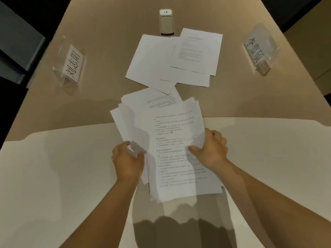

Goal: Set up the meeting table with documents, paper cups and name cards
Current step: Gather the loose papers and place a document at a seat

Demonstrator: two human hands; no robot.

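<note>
Both hands are busy with a loose, fanned bundle of printed sheets (172, 149) held over the near middle of the table (107, 51). The left hand (128, 159) curls round the bundle's left edge, thumb towards the top sheet and fingers tucked behind, while the right hand (211, 149) pinches the right edge with its thumb laid flat across the printed page and the other fingers bent behind. The sheets are uneven, corners sticking out at the far end, so I judge the step in hand to be gathering or squaring the documents, or sorting them into sets.

Farther out, in the middle of the table, lies a second group of papers (172, 59), overlapping one another at odd angles and not yet dealt out to any seat. Just beyond them sits a small grey and white device (167, 23) (what it is I cannot tell).

Two clear acrylic name cards are already out: one at the far left (70, 66) and one at the far right (260, 53), each well apart from the papers. Both seem to lean or lie rather than stand squarely, though the wide lens makes that hard to be sure of.

No paper cups are in sight. So the task looks early: name cards out but perhaps needing straightening, documents still in heaps and in hand, cups entirely left to do
</note>
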